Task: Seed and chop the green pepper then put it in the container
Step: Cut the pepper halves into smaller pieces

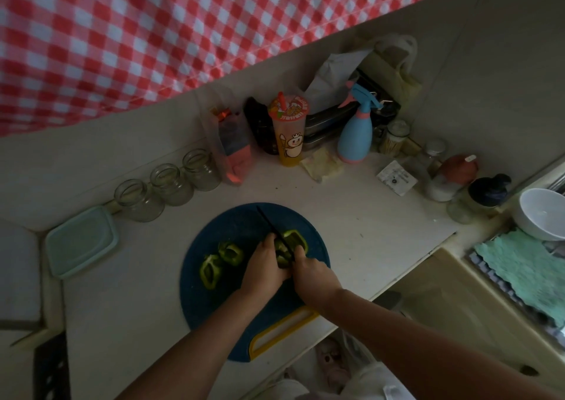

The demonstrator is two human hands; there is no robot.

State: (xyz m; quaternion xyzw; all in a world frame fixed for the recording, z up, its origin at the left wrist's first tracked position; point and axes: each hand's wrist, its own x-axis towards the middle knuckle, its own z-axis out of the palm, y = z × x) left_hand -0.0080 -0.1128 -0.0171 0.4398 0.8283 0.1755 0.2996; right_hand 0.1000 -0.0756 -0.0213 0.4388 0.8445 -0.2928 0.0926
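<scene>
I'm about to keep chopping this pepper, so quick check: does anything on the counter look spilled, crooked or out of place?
Nothing looks spilled or broken. One thing: the blue cutting board lies with its yellow handle end close to the front edge of the counter, so hard cuts might shift it.

Lighting: dim, underexposed, soft shadows; brightest on checked cloth. Wide-angle bending at edges. Slight blur on towel.
</scene>
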